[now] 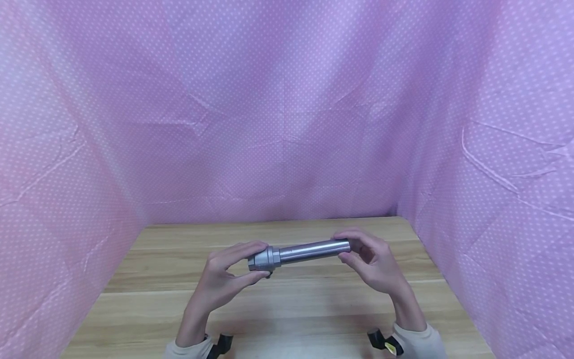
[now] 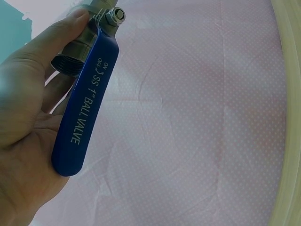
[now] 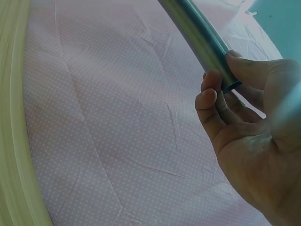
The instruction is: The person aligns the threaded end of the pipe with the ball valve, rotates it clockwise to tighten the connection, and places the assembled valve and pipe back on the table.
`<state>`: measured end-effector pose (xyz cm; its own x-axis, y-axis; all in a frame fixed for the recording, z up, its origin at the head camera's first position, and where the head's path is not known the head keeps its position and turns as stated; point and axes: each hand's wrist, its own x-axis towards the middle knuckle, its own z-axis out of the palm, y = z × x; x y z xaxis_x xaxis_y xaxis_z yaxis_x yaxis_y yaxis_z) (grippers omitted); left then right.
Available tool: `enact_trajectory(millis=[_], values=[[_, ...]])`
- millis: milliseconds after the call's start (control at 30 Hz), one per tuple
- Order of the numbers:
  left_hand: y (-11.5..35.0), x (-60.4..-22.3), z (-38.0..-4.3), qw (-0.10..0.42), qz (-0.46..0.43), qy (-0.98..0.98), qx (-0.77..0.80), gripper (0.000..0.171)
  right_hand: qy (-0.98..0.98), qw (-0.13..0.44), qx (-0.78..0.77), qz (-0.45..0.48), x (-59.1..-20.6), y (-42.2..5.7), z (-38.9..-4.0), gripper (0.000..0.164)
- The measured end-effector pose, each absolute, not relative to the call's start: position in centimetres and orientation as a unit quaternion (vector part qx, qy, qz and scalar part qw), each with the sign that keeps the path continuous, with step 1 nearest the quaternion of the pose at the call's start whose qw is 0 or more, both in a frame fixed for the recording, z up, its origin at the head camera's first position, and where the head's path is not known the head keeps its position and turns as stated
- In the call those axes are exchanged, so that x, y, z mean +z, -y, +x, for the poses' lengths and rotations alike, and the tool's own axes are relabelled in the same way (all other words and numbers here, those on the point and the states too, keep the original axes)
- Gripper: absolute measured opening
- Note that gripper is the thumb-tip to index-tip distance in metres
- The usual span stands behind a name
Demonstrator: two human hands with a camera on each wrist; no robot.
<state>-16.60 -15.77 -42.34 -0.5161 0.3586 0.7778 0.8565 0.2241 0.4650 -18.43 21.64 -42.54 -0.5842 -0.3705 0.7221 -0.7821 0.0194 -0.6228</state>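
Observation:
A metal ball valve (image 1: 265,258) and a shiny steel pipe (image 1: 314,251) are joined end to end, the pipe leading right from the valve and tilting slightly up. My left hand (image 1: 224,274) grips the valve body between thumb and fingers. In the left wrist view the valve's blue lever handle (image 2: 87,108), lettered "SS 1" BALL VALVE", runs down past the palm, and the threaded open end (image 2: 67,64) shows beside it. My right hand (image 1: 374,259) pinches the pipe's free end; in the right wrist view thumb and fingertips close around the pipe (image 3: 200,40) near its rim.
Below the hands lies a light wood-grain tabletop (image 1: 296,309). Pink dotted cloth (image 1: 278,124) hangs behind and on both sides of it. Black wrist mounts (image 1: 219,345) sit by the pale sleeves (image 1: 419,341).

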Motion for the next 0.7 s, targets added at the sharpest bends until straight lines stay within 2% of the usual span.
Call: enact_trajectory(millis=[300,700], values=[[15.77,-42.37,-16.43,0.264,-0.41,0.739,-0.465,0.066,0.7,0.19,0.553,0.411,-42.62,-21.74,-18.44,0.051],[15.81,-42.34,-16.55,0.264,-0.416,0.735,-0.466,0.067,0.739,0.184,0.531,0.371,-42.63,-21.83,-18.12,0.039]])
